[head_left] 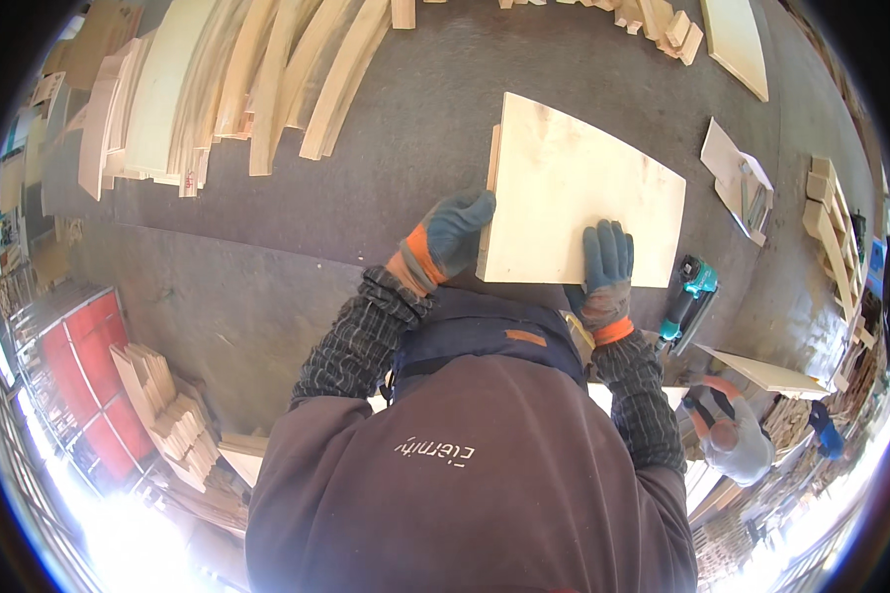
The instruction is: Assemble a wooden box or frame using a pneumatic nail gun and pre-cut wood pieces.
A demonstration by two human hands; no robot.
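Note:
A pale wooden panel (pixel 583 188) with one slanted far edge is in front of my body, above the dark worktable. A strip of wood (pixel 492 158) shows along its left side. My left hand (pixel 455 232), in a blue-grey glove with an orange cuff, is closed on the panel's left edge. Over the near edge lies my right hand (pixel 606 267), gloved alike, its fingers together on the top face and its thumb at the edge. Just right of the panel, a teal and black nail gun (pixel 690 301) rests on the table. What lies beneath the panel is hidden.
Long wooden slats (pixel 257 79) lie in rows at the far left of the worktable (pixel 267 212). Cut blocks (pixel 663 25) and another board (pixel 737 44) are at the far right. Torn cardboard (pixel 737 178) holds small metal pieces. A co-worker (pixel 737 440) is at the lower right.

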